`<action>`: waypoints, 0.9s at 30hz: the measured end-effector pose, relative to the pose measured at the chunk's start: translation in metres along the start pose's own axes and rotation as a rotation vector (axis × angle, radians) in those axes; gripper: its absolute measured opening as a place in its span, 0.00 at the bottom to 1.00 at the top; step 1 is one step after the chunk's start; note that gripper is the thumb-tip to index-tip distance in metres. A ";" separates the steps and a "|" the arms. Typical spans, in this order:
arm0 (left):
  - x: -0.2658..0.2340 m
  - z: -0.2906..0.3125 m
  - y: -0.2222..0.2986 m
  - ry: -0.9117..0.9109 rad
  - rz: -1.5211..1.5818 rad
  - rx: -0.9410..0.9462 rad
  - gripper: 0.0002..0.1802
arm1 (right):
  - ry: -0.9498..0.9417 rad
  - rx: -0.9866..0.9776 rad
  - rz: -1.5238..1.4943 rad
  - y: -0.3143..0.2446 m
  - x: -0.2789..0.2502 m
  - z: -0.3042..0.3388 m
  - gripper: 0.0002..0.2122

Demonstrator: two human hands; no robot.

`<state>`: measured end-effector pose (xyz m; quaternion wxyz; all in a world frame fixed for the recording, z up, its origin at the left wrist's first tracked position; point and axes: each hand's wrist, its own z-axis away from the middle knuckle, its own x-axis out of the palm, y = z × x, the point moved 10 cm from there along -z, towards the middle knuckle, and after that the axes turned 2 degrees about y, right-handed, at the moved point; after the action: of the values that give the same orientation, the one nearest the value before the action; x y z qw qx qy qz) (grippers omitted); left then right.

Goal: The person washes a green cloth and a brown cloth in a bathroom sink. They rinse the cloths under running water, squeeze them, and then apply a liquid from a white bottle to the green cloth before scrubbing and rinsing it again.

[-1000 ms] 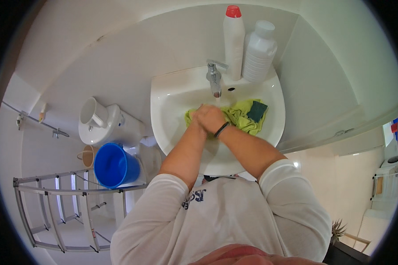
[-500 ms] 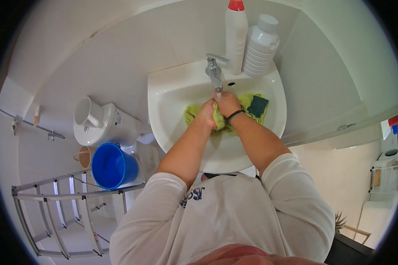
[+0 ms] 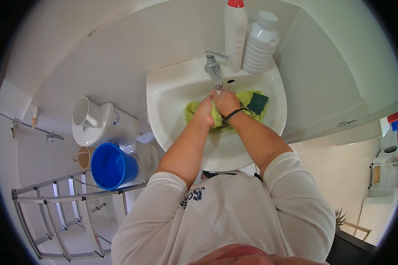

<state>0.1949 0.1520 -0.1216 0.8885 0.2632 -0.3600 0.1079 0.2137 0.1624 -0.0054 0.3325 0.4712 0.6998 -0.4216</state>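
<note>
To your left you have a white jug (image 3: 85,113) on top of a white cistern (image 3: 123,127), a blue bucket (image 3: 114,166) beside a tan mug (image 3: 83,158), and a metal ladder (image 3: 88,216), while ahead of you a red-capped white bottle (image 3: 235,37) stands just beside a ribbed white-capped one (image 3: 259,49)

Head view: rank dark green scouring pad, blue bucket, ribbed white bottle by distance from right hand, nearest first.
From the right hand:
1. Dark green scouring pad: just to its right, on the yellow-green cloth.
2. Ribbed white bottle: sink's back right corner.
3. Blue bucket: well to the left, outside the sink.
</note>
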 end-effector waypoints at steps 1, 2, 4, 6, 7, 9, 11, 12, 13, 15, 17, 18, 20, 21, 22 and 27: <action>-0.014 -0.014 0.005 -0.031 -0.001 0.040 0.17 | 0.030 -0.127 0.021 -0.023 0.001 0.005 0.09; -0.015 -0.014 0.011 -0.063 -0.003 0.078 0.19 | 0.060 -0.253 0.043 -0.039 0.002 0.010 0.08; -0.026 -0.013 0.007 -0.035 -0.031 -0.003 0.19 | 0.008 -0.179 -0.041 -0.032 0.006 0.008 0.09; -0.024 -0.003 0.009 0.010 0.044 0.034 0.20 | -0.029 -0.104 -0.135 -0.028 0.008 0.004 0.10; -0.020 -0.002 0.009 0.037 0.139 0.108 0.21 | -0.047 -0.066 -0.181 -0.025 0.009 0.002 0.11; -0.003 0.014 0.009 0.102 0.143 0.135 0.20 | -0.049 -0.032 -0.151 -0.015 0.010 -0.001 0.11; 0.014 0.035 0.005 0.192 -0.054 0.028 0.17 | -0.013 -0.022 -0.009 0.004 0.013 0.000 0.11; 0.013 0.032 0.006 0.166 -0.041 0.030 0.18 | -0.096 -0.077 0.036 -0.013 0.011 0.001 0.10; 0.007 0.027 0.008 0.139 -0.027 0.032 0.18 | -0.180 -0.131 0.081 -0.035 0.009 0.005 0.09; -0.009 0.014 0.012 0.086 -0.003 0.023 0.19 | -0.291 -0.115 -0.023 -0.057 0.014 0.014 0.09; -0.021 0.003 0.013 0.036 0.021 0.015 0.20 | -0.339 0.015 -0.324 -0.061 0.022 0.020 0.12; -0.023 -0.001 0.015 0.041 0.014 0.032 0.20 | -0.211 -0.024 -0.252 -0.054 0.013 0.013 0.11; -0.023 -0.008 0.016 0.046 0.000 0.059 0.21 | 0.042 -0.097 -0.103 -0.015 0.000 0.000 0.08; -0.010 -0.001 0.021 0.021 0.021 0.055 0.20 | 0.032 0.068 -0.073 0.027 0.010 -0.004 0.08; 0.007 0.016 0.024 0.002 0.041 0.046 0.20 | 0.017 0.239 -0.049 0.065 0.016 -0.001 0.09; -0.037 0.006 0.058 0.053 0.080 0.278 0.25 | 0.261 0.607 -0.137 0.120 -0.025 0.014 0.11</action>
<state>0.1427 0.1975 -0.1214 0.8477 0.3663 -0.3281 0.1991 0.3356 0.1641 -0.0230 0.0553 0.5506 0.6090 -0.5683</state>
